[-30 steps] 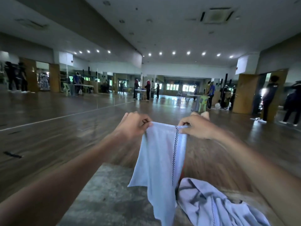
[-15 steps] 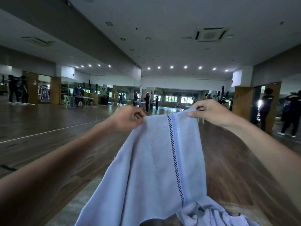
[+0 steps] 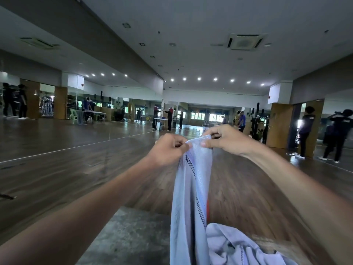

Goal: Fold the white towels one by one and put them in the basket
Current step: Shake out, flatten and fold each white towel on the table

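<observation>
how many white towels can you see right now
2. A hanging towel, pinched at its top by the left hand and right hand; a crumpled towel at the lower right. More may be hidden under it.

Nothing here can be read. The towel (image 3: 191,188) shows a dark checked stripe down its length but no lettering or label. Any print on the clothes of the people (image 3: 305,129) standing far off to the right of the towel is too small and blurred to tell.

Held towel (image 3: 191,197) runs off the bottom edge (basket (image 3: 271,245) just a blur).
</observation>
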`<state>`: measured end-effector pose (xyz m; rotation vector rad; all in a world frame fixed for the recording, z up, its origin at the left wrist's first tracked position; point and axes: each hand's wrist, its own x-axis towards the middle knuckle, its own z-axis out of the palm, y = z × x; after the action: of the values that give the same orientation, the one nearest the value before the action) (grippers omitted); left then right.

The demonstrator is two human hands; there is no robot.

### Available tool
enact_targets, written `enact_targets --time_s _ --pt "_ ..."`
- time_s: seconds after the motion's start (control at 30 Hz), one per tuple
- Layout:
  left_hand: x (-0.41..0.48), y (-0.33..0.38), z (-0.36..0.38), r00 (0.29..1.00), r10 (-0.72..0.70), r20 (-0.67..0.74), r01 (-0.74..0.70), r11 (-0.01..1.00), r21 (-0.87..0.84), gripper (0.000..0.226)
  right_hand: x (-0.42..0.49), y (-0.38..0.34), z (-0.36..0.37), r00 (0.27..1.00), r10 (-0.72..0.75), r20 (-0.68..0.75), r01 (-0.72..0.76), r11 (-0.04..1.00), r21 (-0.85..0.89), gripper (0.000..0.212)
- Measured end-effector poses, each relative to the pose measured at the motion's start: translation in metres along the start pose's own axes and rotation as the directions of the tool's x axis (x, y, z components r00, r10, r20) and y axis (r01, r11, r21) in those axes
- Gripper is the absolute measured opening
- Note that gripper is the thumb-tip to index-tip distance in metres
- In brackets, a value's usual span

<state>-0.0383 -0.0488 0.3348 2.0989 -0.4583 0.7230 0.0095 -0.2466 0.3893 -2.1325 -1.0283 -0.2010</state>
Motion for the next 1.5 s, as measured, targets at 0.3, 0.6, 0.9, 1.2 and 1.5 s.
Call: enact_targets --time_s 0.3,0.6,0.9,1.2,1.5 --pt "0.002 0.019 -0.005 0.997 0.081 -0.011 -0.081 0.997 -0.010 0.019 -0.009 0.007 0.006 0.998 0.068 0.003 -0.066 0.969 0.238 0.027" --pt "0.000 0.028 -0.005 0.989 0.102 -0.108 -0.101 0.995 0.014 0.015 -0.026 0.016 0.035 0.987 0.117 0.107 -0.137 0.969 0.205 0.032" --pt "-0.006 0.030 -0.027 0.991 0.079 -0.105 -0.084 0.995 -0.046 0.015 -0.035 0.022 0.036 0.997 0.073 -0.028 -0.062 0.961 0.270 0.016" --pt "-0.009 0.017 -0.067 0.972 0.001 -0.235 0.023 0.995 0.101 0.012 -0.069 0.071 0.013 0.963 0.227 0.145 -0.234 0.972 0.035 0.026" --pt "0.000 -0.003 -0.070 0.992 -0.057 -0.115 0.087 0.955 0.283 0.019 -0.079 0.048 -0.085 0.962 0.257 -0.091 -0.269 0.949 -0.162 0.009"
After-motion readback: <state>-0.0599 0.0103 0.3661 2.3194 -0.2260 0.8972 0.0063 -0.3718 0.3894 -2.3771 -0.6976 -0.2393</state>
